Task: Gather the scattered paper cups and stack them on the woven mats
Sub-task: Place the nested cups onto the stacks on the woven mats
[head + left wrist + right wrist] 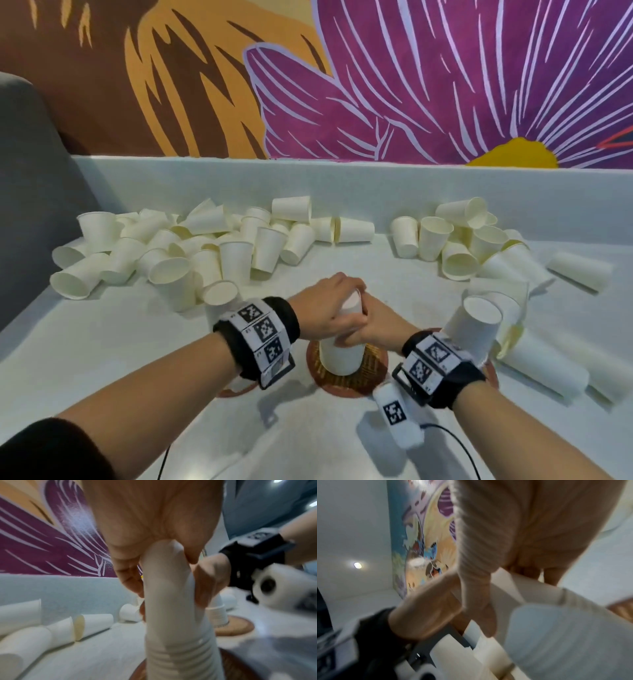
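Observation:
A stack of upturned white paper cups (pixel 340 356) stands on the middle woven mat (pixel 346 378). My left hand (pixel 342 291) curls over the stack's top cup from above. My right hand (pixel 356 334) grips the stack's side just under it, touching the left hand. In the left wrist view the stack (pixel 171 601) runs up into my left palm, with the right hand (pixel 209 577) wrapped on its right side. The right wrist view is blurred; it shows right fingers (pixel 481 609) against the cups (pixel 539 601).
Loose cups lie heaped at back left (pixel 191 246) and back right (pixel 472 240). A second stack (pixel 479 318) stands on the right mat (pixel 491 373), a third (pixel 221 294) by the left mat (pixel 236 389). Stacks lie on their sides at right (pixel 548 370). A grey seat back (pixel 30 171) is at left.

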A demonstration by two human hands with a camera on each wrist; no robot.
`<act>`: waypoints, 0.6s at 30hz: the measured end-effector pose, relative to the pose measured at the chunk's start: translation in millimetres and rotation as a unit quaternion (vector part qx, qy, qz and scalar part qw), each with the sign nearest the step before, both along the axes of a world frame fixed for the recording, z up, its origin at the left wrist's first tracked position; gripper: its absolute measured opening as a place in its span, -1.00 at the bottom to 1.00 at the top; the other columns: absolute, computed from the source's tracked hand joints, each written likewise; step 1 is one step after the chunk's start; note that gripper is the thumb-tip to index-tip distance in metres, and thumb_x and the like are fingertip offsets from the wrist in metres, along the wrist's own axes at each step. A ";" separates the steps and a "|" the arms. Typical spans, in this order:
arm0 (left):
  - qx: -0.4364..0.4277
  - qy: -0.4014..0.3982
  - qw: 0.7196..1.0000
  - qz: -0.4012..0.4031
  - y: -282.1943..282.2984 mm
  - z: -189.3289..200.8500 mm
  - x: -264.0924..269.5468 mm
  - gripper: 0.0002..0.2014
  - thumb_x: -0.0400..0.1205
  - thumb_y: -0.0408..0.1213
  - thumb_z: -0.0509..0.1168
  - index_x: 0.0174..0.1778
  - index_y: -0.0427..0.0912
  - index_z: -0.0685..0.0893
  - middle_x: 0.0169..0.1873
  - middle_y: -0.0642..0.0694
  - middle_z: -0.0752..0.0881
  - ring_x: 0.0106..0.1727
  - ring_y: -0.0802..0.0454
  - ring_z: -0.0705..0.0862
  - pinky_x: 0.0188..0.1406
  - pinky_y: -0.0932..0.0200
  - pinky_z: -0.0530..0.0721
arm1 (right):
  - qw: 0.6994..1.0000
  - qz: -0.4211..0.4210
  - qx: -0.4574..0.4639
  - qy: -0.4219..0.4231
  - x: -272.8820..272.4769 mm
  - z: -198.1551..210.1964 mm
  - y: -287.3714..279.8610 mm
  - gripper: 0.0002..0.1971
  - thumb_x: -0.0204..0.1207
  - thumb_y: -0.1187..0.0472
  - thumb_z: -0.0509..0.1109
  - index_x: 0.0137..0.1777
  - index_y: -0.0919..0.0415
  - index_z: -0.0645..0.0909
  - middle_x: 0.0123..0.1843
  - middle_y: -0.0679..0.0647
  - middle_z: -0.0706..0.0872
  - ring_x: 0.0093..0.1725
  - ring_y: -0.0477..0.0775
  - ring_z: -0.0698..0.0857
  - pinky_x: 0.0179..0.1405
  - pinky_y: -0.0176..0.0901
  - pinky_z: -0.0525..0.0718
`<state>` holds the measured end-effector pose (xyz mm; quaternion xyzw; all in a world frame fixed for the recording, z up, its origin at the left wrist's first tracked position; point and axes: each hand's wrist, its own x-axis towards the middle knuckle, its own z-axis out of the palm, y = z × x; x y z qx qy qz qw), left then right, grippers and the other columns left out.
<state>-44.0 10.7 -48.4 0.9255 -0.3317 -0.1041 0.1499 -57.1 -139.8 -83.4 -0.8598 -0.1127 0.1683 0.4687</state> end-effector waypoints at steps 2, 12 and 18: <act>-0.022 0.012 1.000 -0.008 -0.4 -5.3 -3.9 -0.41 0.67 0.08 0.14 0.57 -0.11 0.26 0.49 -0.14 0.35 0.48 -0.06 0.36 0.48 0.06 0.34 | 0.999 0.017 -0.019 -0.020 -0.1 -20.8 0.2 -0.38 0.19 0.27 0.65 0.28 0.18 0.54 0.18 0.02 0.62 0.16 -0.06 0.59 -0.07 -0.45 0.53; -0.195 0.083 0.960 0.184 29.7 47.8 9.6 -0.66 0.72 -0.04 0.12 0.22 -0.19 0.62 0.05 -0.05 0.73 -0.01 0.04 0.70 -0.07 0.20 0.62 | 0.998 -0.017 0.036 -0.045 5.5 35.2 -14.0 -0.17 0.18 -0.09 0.62 0.46 0.01 0.39 0.36 -0.10 0.56 0.36 -0.12 0.52 0.26 -0.32 0.48; -0.207 0.099 0.928 0.294 90.9 86.5 29.3 -0.79 0.67 -0.13 0.25 0.10 -0.16 0.66 -0.14 0.03 0.76 -0.22 0.10 0.74 -0.32 0.25 0.64 | 0.985 -0.059 0.029 -0.157 27.4 93.4 20.9 -0.71 0.47 0.06 0.47 0.13 0.16 0.65 -0.01 -0.03 0.71 0.00 -0.07 0.66 -0.06 -0.34 0.57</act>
